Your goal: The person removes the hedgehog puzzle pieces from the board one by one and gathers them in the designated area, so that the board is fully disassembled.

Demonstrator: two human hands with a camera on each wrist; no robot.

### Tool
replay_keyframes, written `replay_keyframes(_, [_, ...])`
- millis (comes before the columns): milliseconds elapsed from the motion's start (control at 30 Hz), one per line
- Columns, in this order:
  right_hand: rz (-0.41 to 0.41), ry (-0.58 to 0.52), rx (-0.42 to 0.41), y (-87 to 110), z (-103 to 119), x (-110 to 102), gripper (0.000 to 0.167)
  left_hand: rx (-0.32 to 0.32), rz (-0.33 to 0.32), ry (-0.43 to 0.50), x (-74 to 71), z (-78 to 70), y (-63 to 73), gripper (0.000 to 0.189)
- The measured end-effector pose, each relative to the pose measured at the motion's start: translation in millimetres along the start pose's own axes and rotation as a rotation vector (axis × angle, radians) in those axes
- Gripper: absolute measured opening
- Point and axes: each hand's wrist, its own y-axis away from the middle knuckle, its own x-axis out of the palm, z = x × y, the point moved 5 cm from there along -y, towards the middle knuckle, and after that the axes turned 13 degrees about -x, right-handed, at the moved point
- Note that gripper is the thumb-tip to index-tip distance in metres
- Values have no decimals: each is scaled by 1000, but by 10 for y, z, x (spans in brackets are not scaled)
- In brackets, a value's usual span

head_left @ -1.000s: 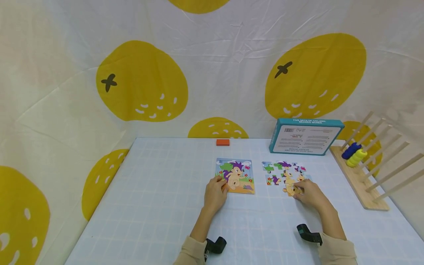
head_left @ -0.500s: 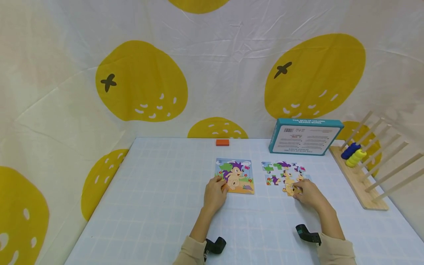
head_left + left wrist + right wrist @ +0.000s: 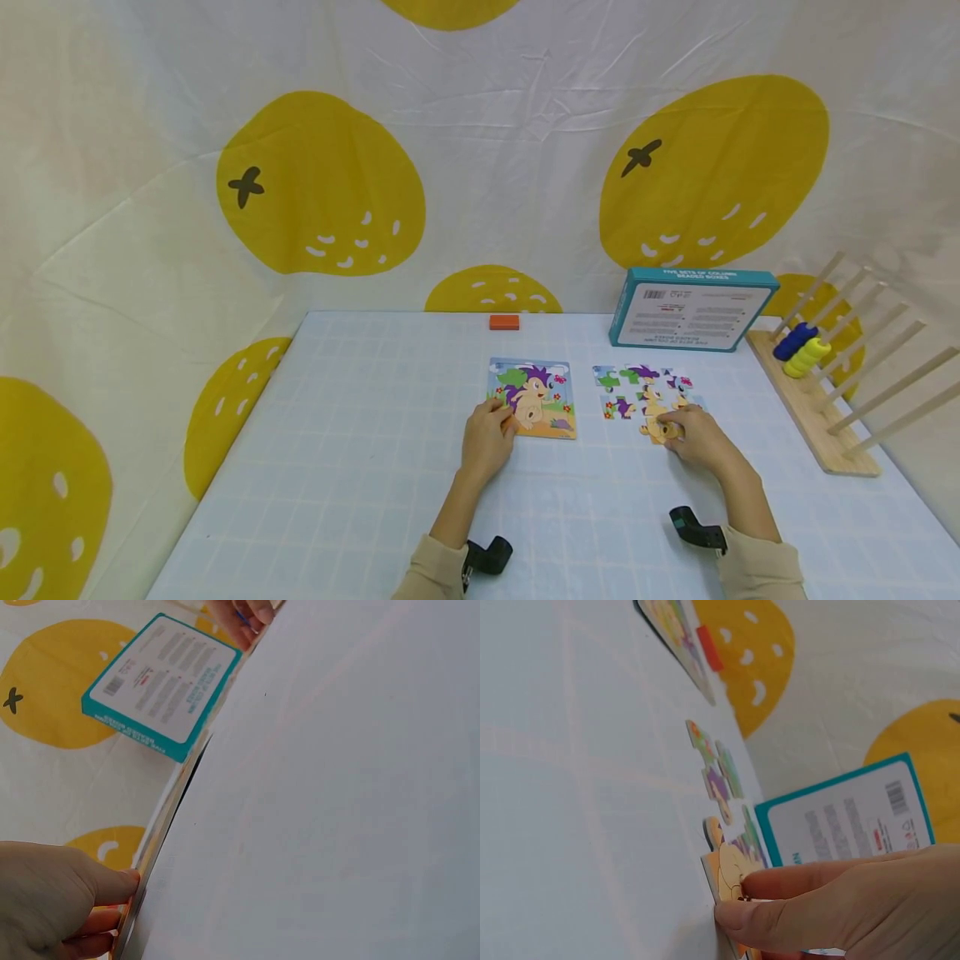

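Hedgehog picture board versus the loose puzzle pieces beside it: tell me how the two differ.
The hedgehog picture board is one whole square showing a complete picture; the loose puzzle pieces are separate, knobbed shapes with gaps between them, showing only fragments. The left hand grips the board at its near left corner, while the right hand pinches a single piece at the cluster's near edge. Both lie flat on the table and share the same hedgehog colours.

Box print [image 3: 688, 315]: too small to read in the head view.
Piece [image 3: 731, 879]: lower part hidden under the right hand [image 3: 840, 907]; its picture cannot be made out.
Left hand [image 3: 52, 904]: cut off by the wrist view's edge.
Puzzle board [image 3: 161, 825]: seen edge-on, face hidden.
Rack [image 3: 817, 408]: pegs blurred.
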Motion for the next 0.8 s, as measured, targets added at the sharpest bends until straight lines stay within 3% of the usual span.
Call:
replay_keyframes(467, [24, -43, 51, 9, 0, 9, 30, -15, 5, -5, -7, -5, 4, 25])
replay_keyframes(800, [21, -26, 3, 7, 6, 4, 23, 3, -17, 3, -18, -7, 7, 24])
